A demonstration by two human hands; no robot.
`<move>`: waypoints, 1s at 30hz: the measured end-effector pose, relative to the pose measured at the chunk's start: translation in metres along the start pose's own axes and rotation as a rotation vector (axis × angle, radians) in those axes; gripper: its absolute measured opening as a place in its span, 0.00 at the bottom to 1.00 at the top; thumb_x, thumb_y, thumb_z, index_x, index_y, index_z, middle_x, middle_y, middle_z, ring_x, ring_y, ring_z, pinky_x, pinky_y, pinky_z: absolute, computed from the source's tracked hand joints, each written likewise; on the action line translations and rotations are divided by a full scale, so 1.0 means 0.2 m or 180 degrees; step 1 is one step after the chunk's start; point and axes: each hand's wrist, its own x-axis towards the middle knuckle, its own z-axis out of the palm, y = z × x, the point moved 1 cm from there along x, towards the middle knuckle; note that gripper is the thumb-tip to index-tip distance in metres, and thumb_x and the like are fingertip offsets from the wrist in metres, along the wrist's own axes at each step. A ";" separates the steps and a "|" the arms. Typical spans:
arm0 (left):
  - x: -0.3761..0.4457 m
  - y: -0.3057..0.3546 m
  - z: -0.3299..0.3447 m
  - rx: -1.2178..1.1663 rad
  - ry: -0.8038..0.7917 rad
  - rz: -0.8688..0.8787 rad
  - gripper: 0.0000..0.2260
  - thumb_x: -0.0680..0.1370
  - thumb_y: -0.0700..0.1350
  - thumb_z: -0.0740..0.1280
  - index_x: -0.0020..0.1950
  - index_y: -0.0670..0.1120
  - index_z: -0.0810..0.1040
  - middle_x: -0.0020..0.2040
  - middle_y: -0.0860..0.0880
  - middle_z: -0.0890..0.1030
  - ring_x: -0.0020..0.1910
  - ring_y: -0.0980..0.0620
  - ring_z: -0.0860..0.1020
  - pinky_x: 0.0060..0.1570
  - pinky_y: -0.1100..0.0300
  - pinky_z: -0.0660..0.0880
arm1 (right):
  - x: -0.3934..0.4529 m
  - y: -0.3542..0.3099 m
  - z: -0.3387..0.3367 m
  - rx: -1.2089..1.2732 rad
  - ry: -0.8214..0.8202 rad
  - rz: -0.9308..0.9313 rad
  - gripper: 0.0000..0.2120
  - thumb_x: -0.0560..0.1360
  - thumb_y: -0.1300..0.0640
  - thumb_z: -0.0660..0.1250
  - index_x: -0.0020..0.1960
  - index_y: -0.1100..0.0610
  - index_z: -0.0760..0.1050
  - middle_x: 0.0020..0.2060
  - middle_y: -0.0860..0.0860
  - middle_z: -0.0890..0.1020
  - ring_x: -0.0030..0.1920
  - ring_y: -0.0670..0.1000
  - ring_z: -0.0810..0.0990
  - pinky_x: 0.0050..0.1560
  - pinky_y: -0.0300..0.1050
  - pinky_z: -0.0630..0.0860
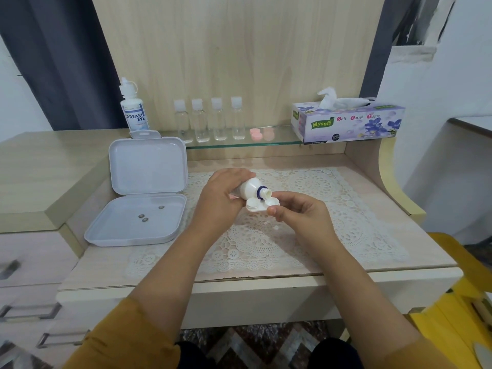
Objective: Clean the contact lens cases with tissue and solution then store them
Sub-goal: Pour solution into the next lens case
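My left hand (221, 198) grips a small white solution bottle (251, 188) with a blue neck ring, tipped on its side with its uncapped spout pointing right. Just below the spout is a white contact lens case (259, 205) with two open wells, pinched at its right end by my right hand (298, 211). Both hands hover above the lace mat (332, 222). An open white storage box (138, 217) lies to the left, with three small dark round things in its tray. A tissue box (351, 122) with a tissue sticking up sits on the glass shelf.
A larger Dream Eye solution bottle (134, 110) stands at the back left. Several clear travel bottles (209, 121) and pink lens case parts (262, 134) line the glass shelf (239, 143). Drawers lie to the left, a yellow seat to the right.
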 end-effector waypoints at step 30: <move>-0.06 0.05 -0.02 -0.0612 0.0103 -0.0594 0.21 0.68 0.37 0.76 0.56 0.55 0.80 0.53 0.63 0.78 0.58 0.58 0.73 0.56 0.68 0.70 | -0.01 -0.01 0.01 0.0016 0.0034 -0.0003 0.11 0.70 0.65 0.73 0.50 0.53 0.82 0.36 0.44 0.84 0.35 0.39 0.79 0.44 0.32 0.76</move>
